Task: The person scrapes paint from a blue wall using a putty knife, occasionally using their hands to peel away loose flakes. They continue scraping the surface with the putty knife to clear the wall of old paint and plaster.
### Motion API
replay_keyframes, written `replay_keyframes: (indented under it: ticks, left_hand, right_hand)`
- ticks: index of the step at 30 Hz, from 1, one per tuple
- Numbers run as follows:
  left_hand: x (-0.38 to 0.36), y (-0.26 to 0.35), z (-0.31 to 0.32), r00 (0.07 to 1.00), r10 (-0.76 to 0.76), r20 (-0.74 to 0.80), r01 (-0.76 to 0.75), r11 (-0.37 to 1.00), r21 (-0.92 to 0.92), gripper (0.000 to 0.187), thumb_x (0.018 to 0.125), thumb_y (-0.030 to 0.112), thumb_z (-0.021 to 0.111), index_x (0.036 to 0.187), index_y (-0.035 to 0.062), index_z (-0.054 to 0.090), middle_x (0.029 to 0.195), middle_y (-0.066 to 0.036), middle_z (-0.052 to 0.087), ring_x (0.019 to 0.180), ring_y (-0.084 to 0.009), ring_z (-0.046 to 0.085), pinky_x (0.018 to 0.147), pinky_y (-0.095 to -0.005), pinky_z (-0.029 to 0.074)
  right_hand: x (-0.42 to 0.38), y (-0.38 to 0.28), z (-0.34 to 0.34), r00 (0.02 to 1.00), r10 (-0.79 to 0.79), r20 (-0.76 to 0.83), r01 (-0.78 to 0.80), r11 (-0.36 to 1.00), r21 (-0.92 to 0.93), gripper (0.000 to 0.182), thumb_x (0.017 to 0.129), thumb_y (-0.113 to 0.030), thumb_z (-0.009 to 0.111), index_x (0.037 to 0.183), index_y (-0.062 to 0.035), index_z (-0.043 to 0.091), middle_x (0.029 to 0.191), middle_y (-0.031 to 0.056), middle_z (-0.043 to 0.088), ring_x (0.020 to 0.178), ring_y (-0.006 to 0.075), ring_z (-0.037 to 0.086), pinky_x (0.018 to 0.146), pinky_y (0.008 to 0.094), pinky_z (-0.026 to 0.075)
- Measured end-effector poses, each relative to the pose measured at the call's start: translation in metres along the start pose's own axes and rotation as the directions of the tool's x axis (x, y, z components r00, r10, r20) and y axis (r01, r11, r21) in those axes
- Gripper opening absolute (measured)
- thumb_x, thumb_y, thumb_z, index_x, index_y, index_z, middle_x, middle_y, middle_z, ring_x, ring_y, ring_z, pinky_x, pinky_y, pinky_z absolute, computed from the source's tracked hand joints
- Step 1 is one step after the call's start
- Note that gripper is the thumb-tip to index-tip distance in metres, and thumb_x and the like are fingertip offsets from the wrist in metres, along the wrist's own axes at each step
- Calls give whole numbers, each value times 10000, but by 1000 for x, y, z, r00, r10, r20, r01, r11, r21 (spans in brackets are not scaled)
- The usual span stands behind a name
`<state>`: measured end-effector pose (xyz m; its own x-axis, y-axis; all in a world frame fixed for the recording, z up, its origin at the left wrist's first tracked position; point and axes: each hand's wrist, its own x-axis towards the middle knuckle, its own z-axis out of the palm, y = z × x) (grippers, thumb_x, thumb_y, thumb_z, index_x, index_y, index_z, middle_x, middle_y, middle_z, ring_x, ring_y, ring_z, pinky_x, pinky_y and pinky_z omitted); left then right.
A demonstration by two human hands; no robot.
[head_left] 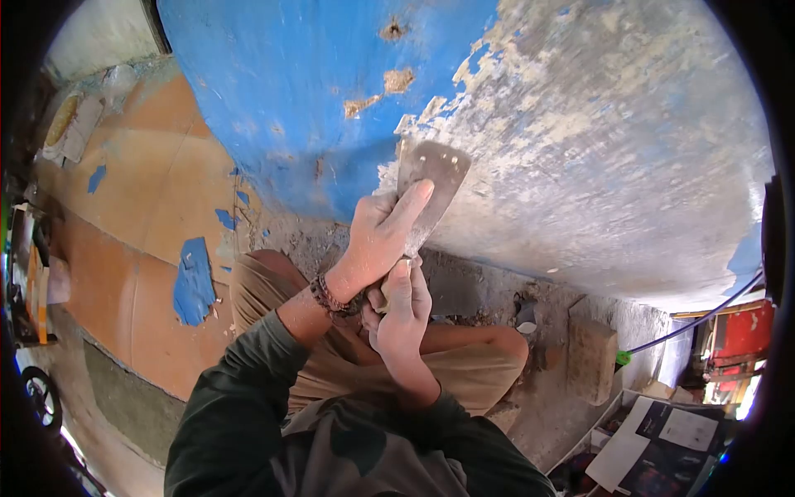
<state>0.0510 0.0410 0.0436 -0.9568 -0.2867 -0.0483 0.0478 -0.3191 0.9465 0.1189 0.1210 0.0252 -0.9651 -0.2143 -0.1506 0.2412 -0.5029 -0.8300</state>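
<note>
A broad metal putty knife point(444, 170) is held up against the wall, its blade edge near the border between blue paint and bare plaster. My left hand point(383, 236), with a beaded bracelet on the wrist, is closed on the blade's lower part, thumb stretched along its face. Below it, my right hand point(402, 311) is wrapped round the handle, which is mostly hidden by the fingers. Pale dust coats both hands. The wall's blue paint point(273, 91) has chipped spots, while scraped grey-white plaster point(580, 157) spreads to the right.
My crossed legs point(464, 352) are close to the wall's foot. A large blue paint flake point(195, 282) and smaller ones lie on orange floor tiles point(108, 273). To the right are a brick-like block point(591, 360), a purple hose point(696, 321) and a box with printed cardboard point(654, 447).
</note>
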Motion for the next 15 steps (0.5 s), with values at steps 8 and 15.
replay_keyframes:
  ticks: [8, 15]
  left_hand:
    - [4, 15, 9, 998, -5, 55, 7, 999, -42, 488, 931, 366, 639, 635, -21, 618, 541, 25, 522, 473, -28, 461, 384, -260, 342]
    - [2, 13, 9, 999, -14, 32, 13, 1000, 26, 514, 934, 379, 630, 599, -8, 587, 511, 34, 474, 483, -18, 406, 389, -258, 306]
  right_hand:
    - [-2, -10, 6, 999, -32, -44, 30, 999, -41, 284, 1032, -295, 454, 1186, -60, 489, 803, -3, 484, 563, 33, 407, 372, 173, 293]
    - [-5, -17, 9, 999, -4, -54, 6, 1000, 29, 282, 1030, -299, 463, 1182, -63, 492, 742, -20, 462, 538, 23, 392, 378, 173, 291]
